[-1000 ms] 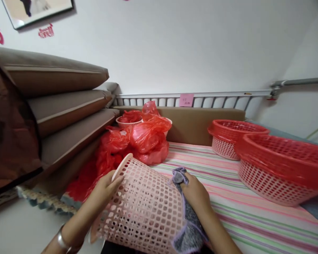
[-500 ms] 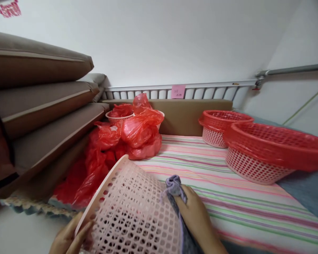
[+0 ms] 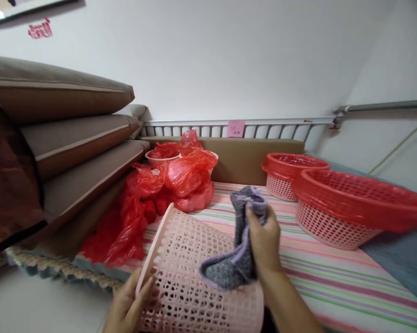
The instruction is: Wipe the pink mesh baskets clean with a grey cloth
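Tilted on its side at the bottom middle is a pale pink perforated basket (image 3: 191, 263). My left hand (image 3: 130, 300) grips its rim, fingers closed on the edge. My right hand (image 3: 266, 236) is closed around a grey cloth with purple edging (image 3: 225, 270), held over the basket's side, partly bunched above the fingers and partly hanging down. Beyond, red plastic bags (image 3: 191, 171) lie heaped at the left of the striped sheet (image 3: 319, 268), with a small pink basket (image 3: 163, 159) holding red plastic behind them.
Two pink baskets with red plastic around their rims, a near one (image 3: 340, 226) and a far one (image 3: 281, 185), stand at the right. Thick brown cushions (image 3: 80, 143) are stacked at the left. A brown panel (image 3: 243, 159) and white railing (image 3: 278, 122) run along the back.
My right hand has lifted slightly off the basket's side with the cloth, which now hangs more open. The basket and my left hand appear farther right, and the view has shifted.
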{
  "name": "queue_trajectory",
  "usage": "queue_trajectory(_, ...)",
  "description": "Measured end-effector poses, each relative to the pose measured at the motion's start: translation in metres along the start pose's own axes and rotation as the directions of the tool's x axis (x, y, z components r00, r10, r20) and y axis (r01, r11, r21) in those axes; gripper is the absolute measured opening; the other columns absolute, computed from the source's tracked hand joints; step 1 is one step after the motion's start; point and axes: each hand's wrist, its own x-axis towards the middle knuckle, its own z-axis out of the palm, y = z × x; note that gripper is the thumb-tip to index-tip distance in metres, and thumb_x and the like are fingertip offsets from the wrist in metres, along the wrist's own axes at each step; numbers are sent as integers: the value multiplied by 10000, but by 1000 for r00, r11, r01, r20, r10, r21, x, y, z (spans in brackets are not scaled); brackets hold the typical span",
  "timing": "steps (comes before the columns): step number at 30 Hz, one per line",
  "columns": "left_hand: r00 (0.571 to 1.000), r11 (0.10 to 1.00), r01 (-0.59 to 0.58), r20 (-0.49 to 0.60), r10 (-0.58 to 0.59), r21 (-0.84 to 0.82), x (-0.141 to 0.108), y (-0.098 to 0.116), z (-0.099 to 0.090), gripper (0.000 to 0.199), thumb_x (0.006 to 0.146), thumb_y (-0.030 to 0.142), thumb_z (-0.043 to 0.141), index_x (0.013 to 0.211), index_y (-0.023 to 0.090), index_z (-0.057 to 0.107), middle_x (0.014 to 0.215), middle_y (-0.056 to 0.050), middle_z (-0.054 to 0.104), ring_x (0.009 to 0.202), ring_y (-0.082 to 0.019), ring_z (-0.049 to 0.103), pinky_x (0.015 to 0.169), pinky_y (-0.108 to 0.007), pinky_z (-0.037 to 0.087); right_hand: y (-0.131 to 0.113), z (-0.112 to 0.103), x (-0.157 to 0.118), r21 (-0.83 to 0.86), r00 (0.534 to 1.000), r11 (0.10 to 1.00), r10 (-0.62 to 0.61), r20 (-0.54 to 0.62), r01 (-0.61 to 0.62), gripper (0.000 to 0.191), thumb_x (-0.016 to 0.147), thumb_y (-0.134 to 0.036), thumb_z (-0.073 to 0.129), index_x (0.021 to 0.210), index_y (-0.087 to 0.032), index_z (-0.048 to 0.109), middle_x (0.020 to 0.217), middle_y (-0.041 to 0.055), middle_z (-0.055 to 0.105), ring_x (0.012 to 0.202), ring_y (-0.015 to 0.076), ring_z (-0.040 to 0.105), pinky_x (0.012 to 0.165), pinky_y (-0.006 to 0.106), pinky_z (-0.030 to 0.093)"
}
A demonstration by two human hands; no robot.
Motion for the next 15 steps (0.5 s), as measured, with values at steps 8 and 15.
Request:
queue_trajectory(8, 978, 1000, 6, 209, -3, -10, -4, 10, 22, 433, 769, 523, 592, 1039, 189, 644, 869, -63, 682, 753, -223, 639, 622, -323, 577, 25, -3, -36, -386, 894, 837, -238, 379, 387, 408, 847, -436, 468, 1081, -125, 589, 1220, 159, 536, 1137, 265, 453, 973, 420, 355)
queue_trajectory(15, 954, 994, -107, 286, 94, 31, -23, 12, 39, 418, 813, 518, 532, 1037, 179, 629, 847, -62, 692, 749, -204, 635, 701, -300, 548, 28, -34, -54, -363, 952, 898, -158, 262, 249, 288, 823, -420, 502, 947, -173, 584, 942, 94, 596, 928, 249, 522, 830, 383, 412)
